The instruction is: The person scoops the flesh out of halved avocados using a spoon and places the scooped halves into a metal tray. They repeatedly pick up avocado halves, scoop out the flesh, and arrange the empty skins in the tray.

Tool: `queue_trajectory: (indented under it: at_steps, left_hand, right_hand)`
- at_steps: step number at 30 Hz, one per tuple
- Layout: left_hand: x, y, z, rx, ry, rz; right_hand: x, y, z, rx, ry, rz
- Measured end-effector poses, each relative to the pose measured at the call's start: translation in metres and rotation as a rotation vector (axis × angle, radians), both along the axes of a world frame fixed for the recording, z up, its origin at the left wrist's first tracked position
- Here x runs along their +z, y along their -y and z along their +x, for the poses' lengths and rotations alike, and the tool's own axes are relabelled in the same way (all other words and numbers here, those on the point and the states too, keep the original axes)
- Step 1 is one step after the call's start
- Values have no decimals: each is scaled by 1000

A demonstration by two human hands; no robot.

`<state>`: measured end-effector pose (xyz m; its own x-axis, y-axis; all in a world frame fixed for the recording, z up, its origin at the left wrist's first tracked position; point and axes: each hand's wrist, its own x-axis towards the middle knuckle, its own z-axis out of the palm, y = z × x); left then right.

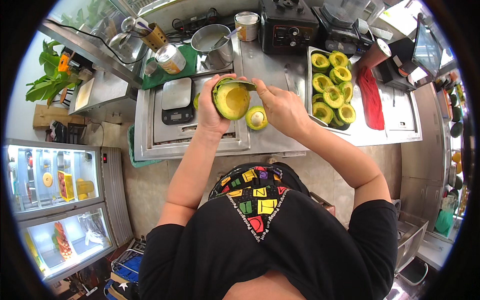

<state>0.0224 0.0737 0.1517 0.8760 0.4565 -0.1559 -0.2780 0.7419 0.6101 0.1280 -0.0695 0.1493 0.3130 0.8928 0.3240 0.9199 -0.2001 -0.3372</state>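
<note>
My left hand point(213, 107) cups a pitted avocado half point(232, 100), its yellow hollow facing up. At the far rim of that half, the thumb and fingers of my right hand point(283, 108) pinch the end of a dark green strip point(245, 83) that looks like peel. Just below, between the hands, an avocado half with its pit point(257, 117) lies on the steel counter. A piece of green avocado point(196, 101) shows partly behind my left hand. To the right, a steel tray point(309, 80) holds several pitted avocado halves point(333, 96).
A digital kitchen scale point(177, 98) stands left of my left hand. Beyond are an opened can point(170, 59), a steel pot point(213, 45) with a utensil, another can point(247, 26) and a black appliance point(288, 28). A knife point(288, 77) lies near the tray; a red cloth point(370, 98) lies right of it.
</note>
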Motion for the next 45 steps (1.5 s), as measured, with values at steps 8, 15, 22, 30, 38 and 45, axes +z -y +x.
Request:
queue_trajectory:
  at_steps: [8, 15, 22, 30, 38, 45]
  left_hand:
    - [-25, -4, 8, 63, 144, 66]
    - [-3, -14, -10, -382, 24, -196]
    - [-22, -9, -6, -176, -69, -224]
    - [-31, -6, -10, -89, -37, -149]
    - [-58, 2, -16, -84, 6, -228]
    - [-68, 7, -40, -35, -46, -303]
  right_hand:
    - [-16, -1, -17, -15, -355, 206]
    - [4, 5, -7, 20, -160, 53]
    - [2, 4, -16, -28, -135, -15]
    - [13, 3, -17, -9, -120, -74]
    - [-12, 10, -32, -8, -174, 65]
    - [-11, -1, -53, 47, -180, -20]
